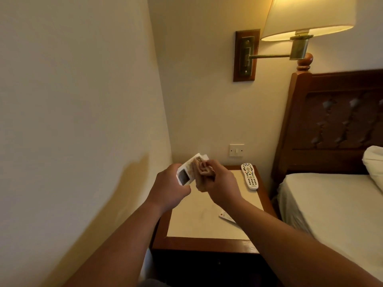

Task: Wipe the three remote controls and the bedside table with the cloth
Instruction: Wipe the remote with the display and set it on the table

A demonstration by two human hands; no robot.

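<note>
Remote w/ display is held above the rear-left of bedside table, gripped by left hand. Right hand clutches bunched cloth against its face. Recommend: steady grip, wipe full length incl. edges and back. Buttoned remote and part-hidden remote lie on the table, prob. pending.

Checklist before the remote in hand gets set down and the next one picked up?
1. Grip: left hand holds the display remote above the table: ok.
2. Cloth: right hand holds the cloth against that remote: ok.
3. Remote wiped all over: cannot tell.
4. Bare spot on the bedside table to set it down: ok.
5. Button remote at the back right lies unobstructed: ok.
6. Third remote, partly hidden under the right forearm: cannot tell.
</note>
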